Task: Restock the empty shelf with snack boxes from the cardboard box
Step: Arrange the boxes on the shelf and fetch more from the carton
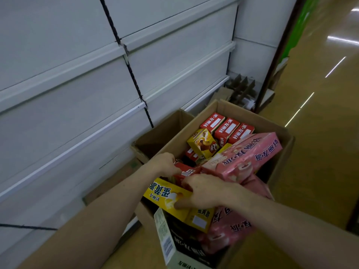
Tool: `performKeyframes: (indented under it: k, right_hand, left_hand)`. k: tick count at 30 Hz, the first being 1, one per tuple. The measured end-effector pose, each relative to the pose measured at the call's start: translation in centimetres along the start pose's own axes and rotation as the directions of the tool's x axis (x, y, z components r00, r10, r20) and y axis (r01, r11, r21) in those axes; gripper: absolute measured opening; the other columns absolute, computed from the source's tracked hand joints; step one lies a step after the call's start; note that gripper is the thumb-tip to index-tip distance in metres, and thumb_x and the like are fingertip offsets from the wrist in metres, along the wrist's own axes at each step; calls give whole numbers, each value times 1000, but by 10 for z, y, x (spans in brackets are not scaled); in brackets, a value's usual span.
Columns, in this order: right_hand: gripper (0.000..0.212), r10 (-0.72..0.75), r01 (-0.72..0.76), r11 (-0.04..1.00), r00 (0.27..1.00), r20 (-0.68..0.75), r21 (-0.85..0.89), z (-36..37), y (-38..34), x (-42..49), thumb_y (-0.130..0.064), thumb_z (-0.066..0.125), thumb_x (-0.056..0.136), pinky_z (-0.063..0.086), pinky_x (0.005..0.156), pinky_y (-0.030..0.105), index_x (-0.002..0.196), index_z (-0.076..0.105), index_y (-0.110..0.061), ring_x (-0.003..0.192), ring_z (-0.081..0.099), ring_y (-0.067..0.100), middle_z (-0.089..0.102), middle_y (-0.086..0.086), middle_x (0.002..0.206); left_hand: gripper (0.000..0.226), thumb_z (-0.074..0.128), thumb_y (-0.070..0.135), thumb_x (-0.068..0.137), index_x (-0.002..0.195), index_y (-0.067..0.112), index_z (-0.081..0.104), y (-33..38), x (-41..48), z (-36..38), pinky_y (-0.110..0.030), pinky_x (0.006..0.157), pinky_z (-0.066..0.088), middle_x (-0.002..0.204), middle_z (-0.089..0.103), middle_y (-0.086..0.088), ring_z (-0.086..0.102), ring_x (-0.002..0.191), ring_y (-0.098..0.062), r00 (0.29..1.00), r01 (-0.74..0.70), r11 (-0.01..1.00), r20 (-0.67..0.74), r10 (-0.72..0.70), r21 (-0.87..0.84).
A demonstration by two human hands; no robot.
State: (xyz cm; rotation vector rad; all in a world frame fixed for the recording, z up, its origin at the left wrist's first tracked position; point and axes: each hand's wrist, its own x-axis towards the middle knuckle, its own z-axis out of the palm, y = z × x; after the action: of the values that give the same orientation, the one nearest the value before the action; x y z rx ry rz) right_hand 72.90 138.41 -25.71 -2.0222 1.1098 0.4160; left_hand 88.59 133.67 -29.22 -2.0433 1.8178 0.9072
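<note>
- Reaching into the cardboard box (250, 113), you have both hands down among the snack boxes. As far as the view shows, none of them has reached a shelf yet.
- Your left hand (165, 164) has its fingers curled over the edge of a red box (187, 171) near the middle of the load, so it is holding that one.
- Your right hand (207, 191) pinches the long yellow box (167, 195). The thumb lies flat on its printed face and the fingers hook over its upper edge, just where it meets the red box.
- The shelves (77, 105) on your left are bare on every tier in view, so I judge the restocking to be at its very start.
- Left to move are a large pink box (248, 154) tilted across the top, three small red boxes (229, 129) at the far end and a small yellow pack (202, 142) beside them. More pink and dark packs lie nearer you.
- A second carton (163, 133), apparently empty, stands just behind, against the shelf base.
- The pink box leans on the pile close to your right wrist, so it may slide when you lift.
</note>
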Motion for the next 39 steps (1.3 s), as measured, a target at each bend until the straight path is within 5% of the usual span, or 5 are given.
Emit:
performKeyframes:
  k: [10,22,27,30,39]
  right_hand:
    - [85,19,-26,982,999,-35,-188,18,-23,21,-53,71,75,40,93,43,139,29,-14,120,48,35,45,12,133]
    - [62,106,-28,955,962,-251,295,-55,13,-4,-38,66,77,54,76,22,134,52,-19,96,58,13,57,-4,126]
    - [54,212,-41,882,924,-318,470,-86,35,-32,-37,71,75,48,93,29,126,58,-25,112,55,13,57,-4,126]
    - [48,290,-52,839,885,-364,542,-104,47,-54,-38,71,75,52,91,31,121,62,-26,101,63,12,65,-4,113]
    - [12,495,82,638,717,-490,766,-134,96,-150,-28,67,82,50,70,27,89,71,-19,74,68,11,74,-2,79]
  left_hand:
    - [31,65,42,88,99,14,62,-32,15,22,-34,88,51,108,66,-6,62,101,-20,986,163,970,70,-153,-178]
    - [37,57,41,94,119,15,67,-27,20,-23,-27,86,40,120,62,-4,54,102,-16,981,-7,885,-173,-83,-466]
    - [48,67,39,87,126,11,60,-16,30,-52,-34,87,48,120,64,-12,61,106,-28,930,2,539,-197,-312,-842]
    - [52,59,56,88,115,12,65,1,27,-67,-40,78,52,103,72,-15,67,95,-30,992,74,260,43,-123,-963]
    - [41,54,55,89,99,16,61,104,11,-95,-44,90,45,102,65,-9,60,99,-26,977,22,308,85,195,-951]
